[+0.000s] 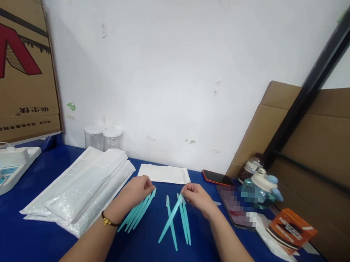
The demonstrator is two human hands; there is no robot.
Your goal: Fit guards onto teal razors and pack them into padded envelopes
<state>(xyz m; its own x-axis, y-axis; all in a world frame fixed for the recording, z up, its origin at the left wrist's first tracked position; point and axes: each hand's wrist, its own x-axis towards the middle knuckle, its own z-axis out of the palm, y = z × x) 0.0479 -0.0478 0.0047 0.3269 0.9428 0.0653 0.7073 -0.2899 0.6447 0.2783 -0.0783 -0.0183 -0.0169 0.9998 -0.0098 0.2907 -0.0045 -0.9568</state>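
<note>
Several slim teal eyebrow razors [138, 212] lie side by side on the left, slanting, with their upper ends under my left hand [138, 190]. Its fingers are closed in a pinch at the tip of the rightmost one; part of the grip is hidden. My right hand [196, 197] pinches the top end of another teal eyebrow razor [171, 218], whose handle slants down to the left. That razor crosses over a second one [173, 231]. More teal razors [186, 224] lie just right of it, below my right fingers.
Behind the hands lies a white packet [164, 173]. White padded mailers [79, 196] are stacked left, before two clear jars [103, 138]. A power strip [11, 170] sits far left. To the right are phones [218, 177], a teal bottle [261, 190] and an orange pouch [291, 231].
</note>
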